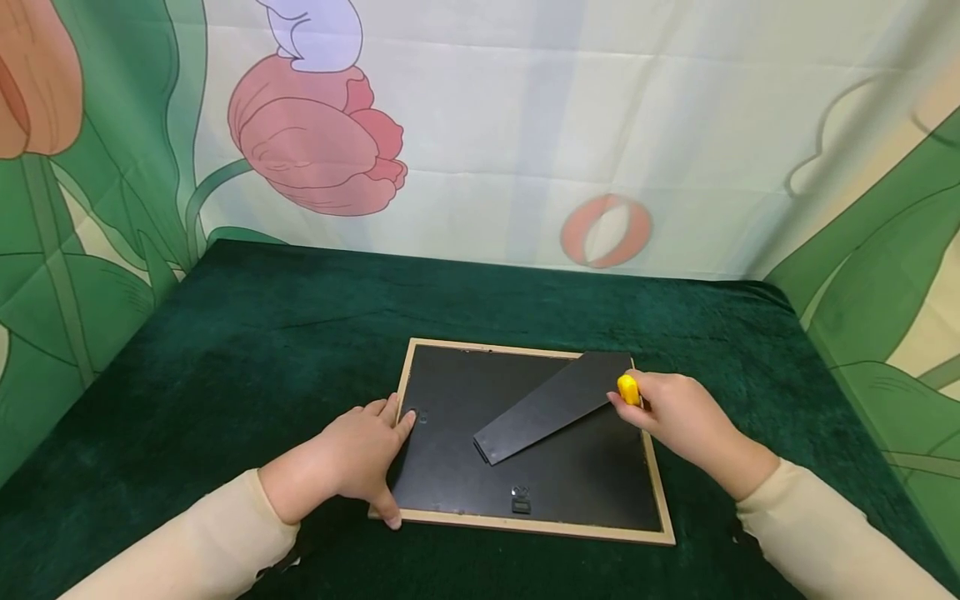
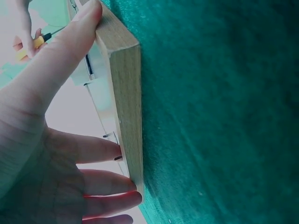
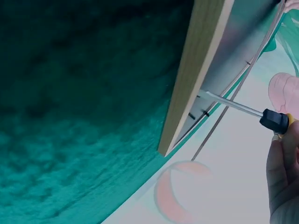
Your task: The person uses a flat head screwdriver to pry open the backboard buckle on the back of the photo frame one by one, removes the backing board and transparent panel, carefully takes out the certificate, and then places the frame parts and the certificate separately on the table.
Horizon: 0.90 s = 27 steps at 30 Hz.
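Note:
A picture frame [image 1: 450,522] with a light wood rim lies face down, its black backing board [image 1: 442,475] upward. A black easel leg [image 1: 551,408] is tilted across the board. My left hand [image 1: 363,454] rests on the frame's left side, thumb at the near corner and fairly straight fingers against the edge. In my right hand [image 1: 678,412] I grip a screwdriver [image 1: 628,390] by its yellow handle. The right wrist view shows its metal shaft [image 3: 233,103] reaching the inside of the wood rim, beside small dark tabs [image 3: 191,115]. Whether the tip touches a tab, I cannot tell.
A dark green velvet cloth [image 1: 300,333] covers the table under the frame. Behind and at the sides hangs a printed curtain [image 1: 487,125] with flowers. A small hanger [image 1: 521,500] sits on the backing board near the front rim.

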Each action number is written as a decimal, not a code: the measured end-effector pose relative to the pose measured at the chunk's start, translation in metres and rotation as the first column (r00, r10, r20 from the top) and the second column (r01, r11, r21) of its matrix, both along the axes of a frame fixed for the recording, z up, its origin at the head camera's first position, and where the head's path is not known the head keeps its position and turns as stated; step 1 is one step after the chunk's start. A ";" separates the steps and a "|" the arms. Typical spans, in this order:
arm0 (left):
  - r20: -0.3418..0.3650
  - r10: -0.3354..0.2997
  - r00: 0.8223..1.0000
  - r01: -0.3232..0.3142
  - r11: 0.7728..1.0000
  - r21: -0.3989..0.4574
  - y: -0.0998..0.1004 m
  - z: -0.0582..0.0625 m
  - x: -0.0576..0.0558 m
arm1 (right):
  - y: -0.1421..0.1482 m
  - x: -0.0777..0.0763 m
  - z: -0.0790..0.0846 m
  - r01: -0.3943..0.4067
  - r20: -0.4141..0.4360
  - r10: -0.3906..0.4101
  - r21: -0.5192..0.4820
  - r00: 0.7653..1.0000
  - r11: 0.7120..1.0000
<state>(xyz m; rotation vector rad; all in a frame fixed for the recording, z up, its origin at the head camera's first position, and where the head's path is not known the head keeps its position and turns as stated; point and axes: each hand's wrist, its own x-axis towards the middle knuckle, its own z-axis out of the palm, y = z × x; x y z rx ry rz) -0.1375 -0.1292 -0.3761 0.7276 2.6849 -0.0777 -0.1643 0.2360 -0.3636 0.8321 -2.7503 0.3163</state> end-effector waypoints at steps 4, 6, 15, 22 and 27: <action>0.002 0.001 1.000 -0.001 1.000 0.008 0.000 0.000 0.001 | -0.005 -0.002 0.000 -0.053 -0.033 0.054 0.022 0.998 0.998; 0.004 0.000 1.000 -0.001 1.000 0.012 0.000 0.000 0.001 | -0.006 -0.002 0.001 -0.053 -0.034 0.053 0.021 0.998 0.998; 0.006 0.002 1.000 -0.002 1.000 0.011 0.000 0.002 0.001 | -0.009 -0.001 0.002 -0.042 -0.044 0.041 -0.011 0.998 0.999; 0.007 0.007 1.000 -0.007 1.000 0.008 0.000 0.002 0.002 | -0.014 -0.004 0.000 -0.009 0.008 0.009 0.048 1.000 0.999; 0.005 0.007 1.000 -0.007 1.000 0.010 0.000 0.001 0.001 | -0.021 -0.006 -0.002 0.001 0.037 -0.004 0.090 0.999 0.996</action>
